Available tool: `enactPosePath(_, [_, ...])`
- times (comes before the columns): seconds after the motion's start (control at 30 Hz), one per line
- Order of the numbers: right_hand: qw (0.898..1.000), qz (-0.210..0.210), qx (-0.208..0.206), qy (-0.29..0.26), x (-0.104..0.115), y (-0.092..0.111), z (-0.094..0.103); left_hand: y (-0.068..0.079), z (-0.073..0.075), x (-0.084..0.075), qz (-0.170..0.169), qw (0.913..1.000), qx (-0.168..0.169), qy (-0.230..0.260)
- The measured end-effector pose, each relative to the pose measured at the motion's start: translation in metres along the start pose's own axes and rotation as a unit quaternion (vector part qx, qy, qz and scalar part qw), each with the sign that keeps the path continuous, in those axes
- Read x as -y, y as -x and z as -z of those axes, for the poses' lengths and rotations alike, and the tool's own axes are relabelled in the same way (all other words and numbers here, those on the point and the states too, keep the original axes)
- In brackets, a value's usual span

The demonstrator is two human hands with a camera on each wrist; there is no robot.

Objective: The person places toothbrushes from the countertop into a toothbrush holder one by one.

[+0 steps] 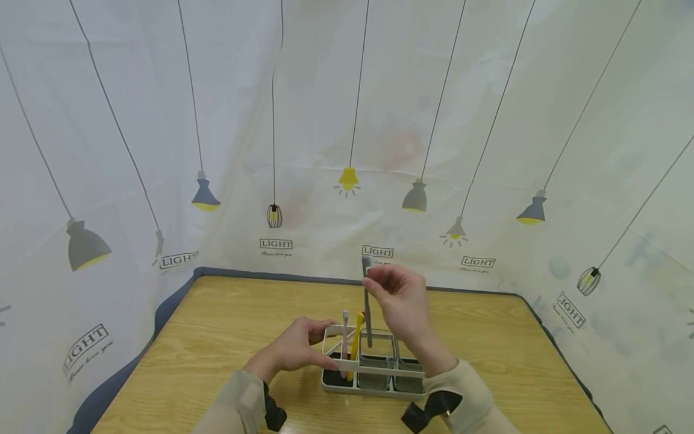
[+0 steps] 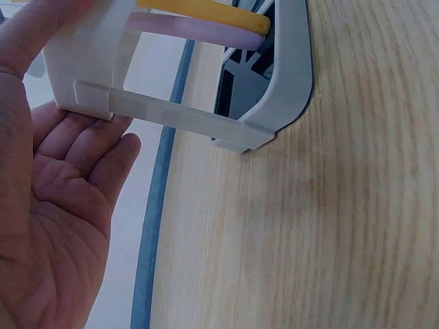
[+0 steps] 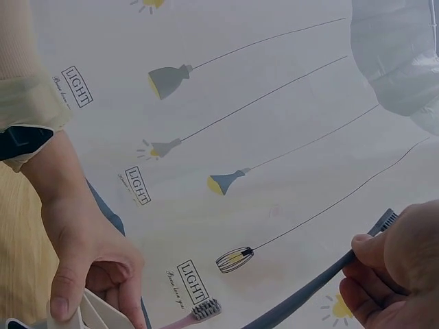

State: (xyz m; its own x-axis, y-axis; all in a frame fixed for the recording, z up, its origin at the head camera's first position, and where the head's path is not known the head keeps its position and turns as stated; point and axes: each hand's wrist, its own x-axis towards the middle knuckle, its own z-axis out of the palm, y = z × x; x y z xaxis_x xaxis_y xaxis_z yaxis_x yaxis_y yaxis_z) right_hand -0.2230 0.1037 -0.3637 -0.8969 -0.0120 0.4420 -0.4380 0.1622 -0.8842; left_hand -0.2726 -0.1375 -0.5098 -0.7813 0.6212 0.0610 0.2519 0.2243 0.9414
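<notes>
My right hand [image 1: 403,298] pinches a dark grey toothbrush [image 1: 367,307] near its bristle head, holding it upright over the middle of a white toothbrush holder [image 1: 374,392]. The brush's lower end overlaps a clear cup [image 1: 376,346] in the head view. With thumb and fingers, my left hand [image 1: 295,346] grips the left end of the holder's upper frame [image 2: 89,62]. Inside the holder's left compartment stand a pink toothbrush [image 1: 344,337] and a yellow toothbrush [image 1: 355,340], leaning slightly. Their lower ends show in the left wrist view beside the dark base [image 2: 247,86].
The holder stands on a wooden table [image 1: 244,307] with a dark blue edge [image 1: 325,279]. Around the table hangs a white curtain [image 1: 325,120] printed with lamps. Another clear cup section [image 1: 409,364] sits at the holder's right end.
</notes>
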Motion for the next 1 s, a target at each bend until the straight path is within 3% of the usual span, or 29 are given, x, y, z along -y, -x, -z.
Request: enactPosePath(1.0, [0.999, -0.008, 0.001, -0.039, -0.021, 0.009, -0.021, -0.002, 0.001, 0.004, -0.002, 1.0, 0.003, -0.004])
